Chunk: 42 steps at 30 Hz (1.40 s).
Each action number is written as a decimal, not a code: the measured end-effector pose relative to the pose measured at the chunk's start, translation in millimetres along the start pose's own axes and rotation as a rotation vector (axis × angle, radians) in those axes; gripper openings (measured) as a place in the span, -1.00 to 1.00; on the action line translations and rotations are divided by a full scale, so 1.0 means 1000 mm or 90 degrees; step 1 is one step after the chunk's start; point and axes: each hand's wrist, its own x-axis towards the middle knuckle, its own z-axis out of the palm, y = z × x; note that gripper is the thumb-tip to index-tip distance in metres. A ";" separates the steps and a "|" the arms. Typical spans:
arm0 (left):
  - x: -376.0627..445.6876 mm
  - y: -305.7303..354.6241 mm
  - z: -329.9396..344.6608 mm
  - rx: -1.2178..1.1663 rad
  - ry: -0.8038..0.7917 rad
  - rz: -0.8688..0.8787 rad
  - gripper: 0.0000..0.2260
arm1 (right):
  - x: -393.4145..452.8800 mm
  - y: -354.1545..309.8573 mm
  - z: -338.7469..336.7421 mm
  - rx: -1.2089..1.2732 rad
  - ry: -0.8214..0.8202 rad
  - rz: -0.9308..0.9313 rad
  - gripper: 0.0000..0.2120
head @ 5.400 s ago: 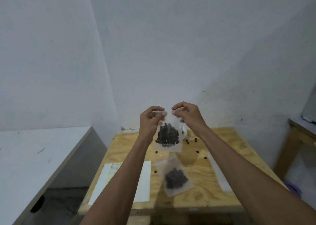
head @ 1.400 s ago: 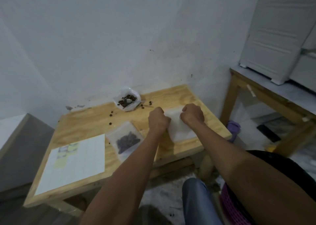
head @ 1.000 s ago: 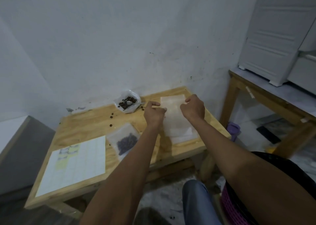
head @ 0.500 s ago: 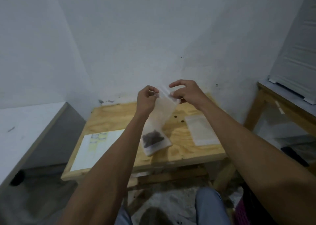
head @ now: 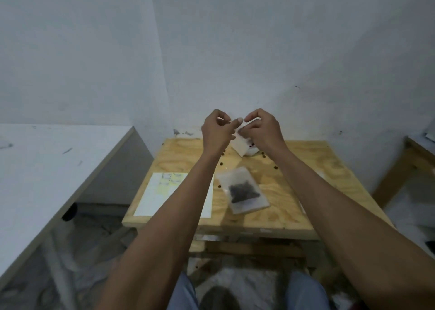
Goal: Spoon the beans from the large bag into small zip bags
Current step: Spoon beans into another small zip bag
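Both my hands are raised over the far part of the wooden table (head: 306, 215). My left hand (head: 216, 130) and my right hand (head: 261, 128) pinch the top of an empty small zip bag (head: 240, 146), which hangs between them. A filled small zip bag (head: 242, 189) with dark beans lies flat near the table's middle. The large bag of beans (head: 253, 150) is mostly hidden behind my right hand and the held bag. Loose beans (head: 275, 167) are scattered on the wood. No spoon is visible.
A white sheet of paper (head: 155, 194) lies on the table's left part under my left forearm. A white bench (head: 47, 168) stands to the left, another wooden table (head: 416, 149) at the right edge. My knees show below the table's front edge.
Both hands lifted an empty small zip bag from the stack on the table's right side and brought it up in front of the large bag. The view swung back to the left.
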 end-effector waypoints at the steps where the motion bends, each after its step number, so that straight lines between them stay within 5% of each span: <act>1: -0.001 0.001 -0.001 -0.052 0.001 -0.030 -0.72 | 0.000 -0.001 0.002 0.004 -0.005 0.001 -0.75; 9: -0.006 0.002 -0.009 -0.204 -0.063 -0.094 -0.85 | 0.001 0.000 0.002 0.127 -0.050 0.032 -0.84; 16: -0.003 -0.010 -0.001 -0.102 -0.053 -0.055 -0.81 | 0.004 0.003 0.011 -0.123 0.002 -0.101 -0.86; 24: -0.005 -0.009 -0.011 -0.166 -0.112 -0.096 -0.79 | 0.006 -0.002 0.011 -0.124 -0.007 -0.075 -0.86; 32: -0.001 -0.015 -0.007 -0.101 -0.084 -0.066 -0.67 | 0.004 0.004 0.012 -0.124 -0.008 -0.047 -0.73; 42: 0.000 -0.023 -0.001 0.168 -0.056 0.014 -0.66 | 0.004 0.013 0.017 -0.245 0.038 -0.056 -0.66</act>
